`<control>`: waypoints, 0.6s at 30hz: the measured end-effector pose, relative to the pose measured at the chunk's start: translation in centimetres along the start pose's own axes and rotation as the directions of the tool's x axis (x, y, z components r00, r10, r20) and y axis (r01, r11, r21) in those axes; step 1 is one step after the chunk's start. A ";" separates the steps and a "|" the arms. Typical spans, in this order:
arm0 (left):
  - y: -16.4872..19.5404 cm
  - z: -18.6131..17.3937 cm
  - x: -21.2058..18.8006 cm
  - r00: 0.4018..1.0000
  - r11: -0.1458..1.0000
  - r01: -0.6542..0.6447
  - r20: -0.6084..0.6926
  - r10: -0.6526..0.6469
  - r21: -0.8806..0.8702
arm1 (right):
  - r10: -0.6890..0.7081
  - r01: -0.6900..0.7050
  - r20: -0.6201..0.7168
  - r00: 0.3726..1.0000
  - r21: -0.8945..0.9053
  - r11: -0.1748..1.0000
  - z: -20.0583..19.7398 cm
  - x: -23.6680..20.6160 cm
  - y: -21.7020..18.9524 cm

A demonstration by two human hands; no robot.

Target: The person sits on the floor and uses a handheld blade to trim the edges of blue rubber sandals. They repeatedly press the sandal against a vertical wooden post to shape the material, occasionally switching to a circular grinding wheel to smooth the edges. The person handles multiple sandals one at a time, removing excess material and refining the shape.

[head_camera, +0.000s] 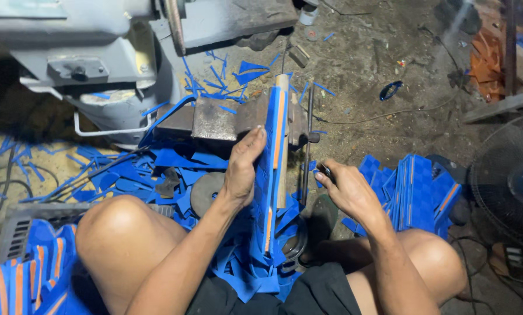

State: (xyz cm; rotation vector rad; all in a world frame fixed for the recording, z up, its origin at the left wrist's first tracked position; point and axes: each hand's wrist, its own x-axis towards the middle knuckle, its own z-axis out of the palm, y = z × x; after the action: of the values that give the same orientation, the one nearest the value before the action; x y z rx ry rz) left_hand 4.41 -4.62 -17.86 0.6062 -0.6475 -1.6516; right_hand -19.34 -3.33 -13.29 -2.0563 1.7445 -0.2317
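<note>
Between the person's bare knees, the left hand point(242, 169) presses its palm and curled fingers against the flat side of a long blue strip with an orange stripe point(271, 169), holding it up on edge. The strip's long axis runs away from the person: its near end sinks into the blue offcuts point(156, 166) on the floor below the wrist, and its far end points up past the fingertips toward a rusty metal block point(223, 119). Just right of the strip, lying along the same line and touching it, is a pale wooden stick point(281, 175), whose top shows above the strip's far end.

Right of the left hand and a little apart, the right hand point(346, 189) is closed around a small dark tool point(324, 171), of which only the tip shows at the fingers; its kind cannot be told. Beyond that hand's knuckles stands a stack of blue pieces point(416, 189) on edge. A thin dark rod point(308, 140) runs between the two hands. Farther right sits a floor fan point(509, 186), and beyond the left hand a grey machine point(75, 52).
</note>
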 end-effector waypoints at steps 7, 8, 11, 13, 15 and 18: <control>2.2 2.5 -2.0 0.924 0.466 -0.371 0.272 0.268 0.803 | -0.097 0.227 -0.485 0.869 0.217 0.950 -2.9 -2.1 -2.4; 2.4 3.0 -2.3 0.922 0.365 -0.360 0.269 0.278 0.859 | -0.087 0.254 -0.480 0.873 0.295 0.921 -3.1 -2.3 -2.6; 2.8 4.1 -3.1 0.927 0.263 -0.337 0.269 0.262 0.904 | -0.088 0.328 -0.463 0.882 0.468 0.820 -3.0 -2.4 -2.9; 3.0 4.5 -3.5 0.926 0.279 -0.353 0.292 0.238 0.893 | -0.097 0.345 -0.441 0.892 0.525 0.778 -2.5 -2.1 -3.0; 3.0 4.6 -3.5 0.875 0.247 -0.464 0.396 0.278 0.851 | -0.080 0.300 -0.424 0.902 0.485 0.821 -2.2 -1.7 -3.1; 2.5 4.3 -3.5 0.834 0.253 -0.542 0.477 0.277 0.801 | -0.074 0.257 -0.361 0.930 0.491 0.832 -2.2 -1.6 -3.3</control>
State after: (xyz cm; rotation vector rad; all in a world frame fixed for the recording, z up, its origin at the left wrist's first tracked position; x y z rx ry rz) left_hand 3.72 -1.18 -12.89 0.9124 -1.8345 -0.6812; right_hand -17.60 -1.86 -9.66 -1.8112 1.4378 -1.0493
